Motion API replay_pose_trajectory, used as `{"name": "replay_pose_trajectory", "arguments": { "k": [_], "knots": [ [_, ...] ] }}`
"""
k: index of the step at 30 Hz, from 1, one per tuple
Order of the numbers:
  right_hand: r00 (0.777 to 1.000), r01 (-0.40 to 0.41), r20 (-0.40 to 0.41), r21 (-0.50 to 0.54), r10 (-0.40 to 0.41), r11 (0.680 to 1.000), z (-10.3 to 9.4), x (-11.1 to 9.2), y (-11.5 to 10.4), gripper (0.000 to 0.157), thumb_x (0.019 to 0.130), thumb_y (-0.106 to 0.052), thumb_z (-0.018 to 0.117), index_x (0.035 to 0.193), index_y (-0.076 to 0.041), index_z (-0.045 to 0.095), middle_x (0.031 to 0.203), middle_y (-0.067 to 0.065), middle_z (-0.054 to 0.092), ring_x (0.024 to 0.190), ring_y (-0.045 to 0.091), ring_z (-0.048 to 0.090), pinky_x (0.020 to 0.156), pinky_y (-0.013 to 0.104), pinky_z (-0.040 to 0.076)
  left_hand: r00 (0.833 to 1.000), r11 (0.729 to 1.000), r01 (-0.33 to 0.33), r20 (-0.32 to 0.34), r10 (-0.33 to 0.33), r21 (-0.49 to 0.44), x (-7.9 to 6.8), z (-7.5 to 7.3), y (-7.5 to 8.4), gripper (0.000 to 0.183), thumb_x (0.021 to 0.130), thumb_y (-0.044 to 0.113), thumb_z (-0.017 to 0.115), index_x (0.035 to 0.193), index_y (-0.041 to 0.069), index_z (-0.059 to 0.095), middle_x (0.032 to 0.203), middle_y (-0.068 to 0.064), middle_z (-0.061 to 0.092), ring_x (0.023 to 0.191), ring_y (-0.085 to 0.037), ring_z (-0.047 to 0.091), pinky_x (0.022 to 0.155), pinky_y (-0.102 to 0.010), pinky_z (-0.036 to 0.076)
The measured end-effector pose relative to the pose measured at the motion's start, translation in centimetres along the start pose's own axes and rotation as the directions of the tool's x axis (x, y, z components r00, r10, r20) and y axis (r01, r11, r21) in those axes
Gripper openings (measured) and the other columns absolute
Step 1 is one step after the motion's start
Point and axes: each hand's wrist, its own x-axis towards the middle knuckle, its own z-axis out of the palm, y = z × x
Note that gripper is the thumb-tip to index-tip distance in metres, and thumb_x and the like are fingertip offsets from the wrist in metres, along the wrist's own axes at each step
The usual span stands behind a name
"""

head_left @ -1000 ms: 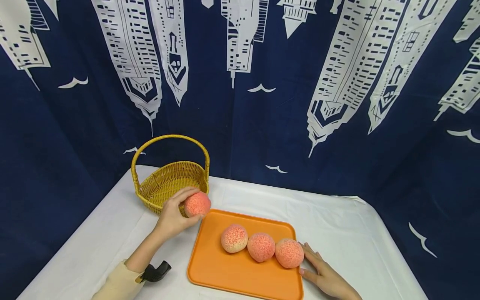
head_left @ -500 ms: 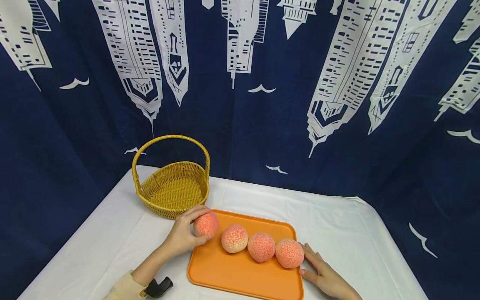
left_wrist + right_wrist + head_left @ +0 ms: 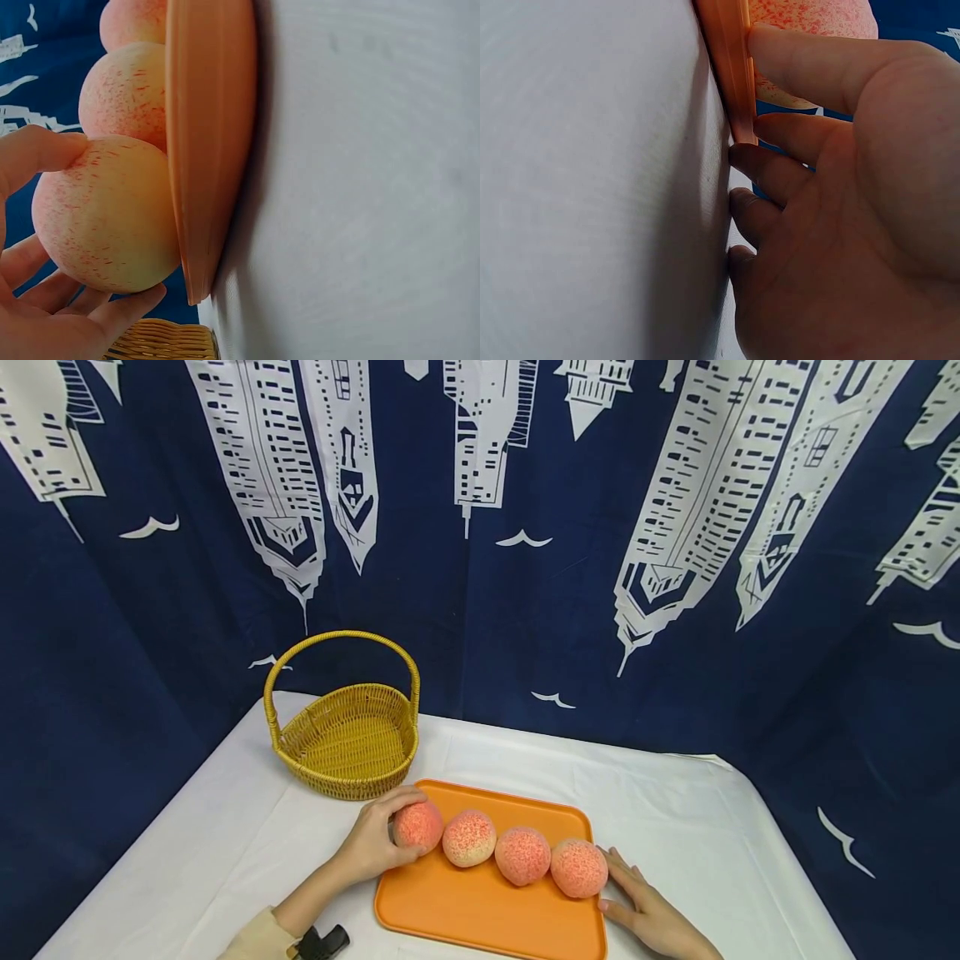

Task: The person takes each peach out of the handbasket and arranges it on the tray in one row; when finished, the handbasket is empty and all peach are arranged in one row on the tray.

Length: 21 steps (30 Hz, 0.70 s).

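My left hand (image 3: 375, 843) holds a pink, speckled peach (image 3: 418, 827) at the left end of an orange tray (image 3: 487, 906). In the left wrist view the thumb lies over one side of this peach (image 3: 112, 217), with the fingers around the other side. Three more peaches stand in a row to its right: a paler one (image 3: 469, 839), a middle one (image 3: 522, 856) and a right one (image 3: 579, 868). My right hand (image 3: 652, 910) lies at the tray's right edge with its fingers extended. In the right wrist view its thumb and fingertips are against the tray rim (image 3: 731, 52).
A yellow wicker basket (image 3: 341, 787) with a tall handle stands behind the tray's left end, with nothing seen inside. White cloth (image 3: 697, 827) covers the table. A dark blue curtain (image 3: 465, 635) printed with upside-down buildings hangs behind it.
My left hand has carried its peach from beside the basket's front rim down to the right, onto the tray's left end beside the paler peach. My right hand has stayed in place.
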Motion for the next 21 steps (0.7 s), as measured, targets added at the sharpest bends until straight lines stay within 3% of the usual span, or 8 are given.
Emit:
{"name": "replay_pose_trajectory", "arguments": {
  "k": [3,6,9,12,14,17,19,21],
  "knots": [
    [1.0,0.004,-0.004,0.02,-0.003,1.0,0.03,-0.03,0.04,0.072,0.096,-0.033,0.059,0.153,-0.004,0.028,0.159,0.029,0.011,0.145,0.049,-0.002,0.116,0.021,-0.013,1.0,1.0,0.006,-0.003,-0.006,0.013,-0.03,0.11,-0.2,0.059,0.064,0.006,0.086,0.119,0.006,0.065,0.131,-0.014,0.059,0.126,-0.037,0.053,0.098,-0.049,0.05],
    [1.0,0.018,-0.01,0.025,-0.018,1.0,0.1,-0.05,0.09,0.072,0.096,-0.032,0.059,0.153,-0.003,0.028,0.159,0.029,0.011,0.145,0.049,-0.002,0.089,-0.006,-0.01,1.0,0.999,0.005,-0.003,-0.005,0.036,-0.09,0.27,-0.51,0.059,0.063,0.008,0.087,0.118,0.009,0.065,0.129,-0.009,0.06,0.127,-0.035,0.053,0.1,-0.05,0.048],
    [1.0,0.016,-0.009,0.02,-0.016,1.0,0.08,-0.08,0.04,0.072,0.095,-0.032,0.06,0.153,-0.003,0.029,0.159,0.029,0.012,0.145,0.048,-0.001,0.096,-0.004,-0.011,1.0,0.999,0.001,-0.003,-0.001,0.051,-0.14,0.41,-0.77,0.059,0.063,0.009,0.088,0.118,0.012,0.065,0.128,-0.006,0.061,0.128,-0.034,0.053,0.101,-0.052,0.047],
    [1.0,0.007,-0.004,0.017,-0.007,1.0,0.01,-0.08,-0.06,0.072,0.095,-0.032,0.06,0.153,-0.003,0.029,0.159,0.029,0.012,0.145,0.05,-0.001,0.12,0.031,-0.01,1.0,0.999,0.0,0.003,0.0,0.047,-0.14,0.45,-0.91,0.059,0.063,0.009,0.088,0.117,0.014,0.064,0.127,-0.003,0.06,0.128,-0.034,0.052,0.102,-0.054,0.046],
    [1.0,-0.007,-0.001,0.022,0.007,1.0,-0.04,-0.04,-0.11,0.072,0.095,-0.033,0.061,0.153,-0.004,0.028,0.159,0.028,0.011,0.145,0.049,-0.002,0.119,0.045,-0.009,1.0,0.999,-0.004,0.012,0.003,0.04,-0.09,0.46,-0.95,0.059,0.064,0.009,0.087,0.117,0.015,0.063,0.126,-0.002,0.059,0.128,-0.034,0.052,0.102,-0.055,0.046],
    [1.0,-0.004,-0.005,0.02,0.004,1.0,-0.06,0.05,-0.09,0.073,0.095,-0.033,0.061,0.153,-0.004,0.028,0.159,0.028,0.012,0.146,0.048,-0.002,0.118,0.019,-0.01,1.0,0.999,-0.003,0.029,0.002,0.034,-0.03,0.44,-0.94,0.061,0.065,0.009,0.086,0.12,0.014,0.06,0.126,-0.002,0.057,0.127,-0.034,0.052,0.101,-0.056,0.046],
    [1.0,-0.002,-0.01,0.021,0.002,1.0,-0.03,0.1,-0.08,0.073,0.095,-0.033,0.061,0.153,-0.004,0.028,0.159,0.027,0.012,0.146,0.046,-0.002,0.1,-0.003,-0.01,0.999,0.999,0.003,0.038,-0.005,0.032,-0.06,0.41,-0.92,0.066,0.066,0.01,0.086,0.125,0.01,0.057,0.128,-0.004,0.056,0.125,-0.034,0.052,0.1,-0.056,0.046],
    [1.0,0.013,-0.019,0.016,-0.013,1.0,0.01,0.11,-0.08,0.073,0.095,-0.033,0.061,0.153,-0.003,0.029,0.159,0.028,0.014,0.145,0.047,0.0,0.088,-0.01,-0.006,0.999,0.999,0.016,0.048,-0.018,0.035,-0.11,0.39,-0.9,0.072,0.067,0.011,0.085,0.131,0.007,0.053,0.13,-0.007,0.055,0.124,-0.034,0.053,0.1,-0.056,0.046]
  ]
}}
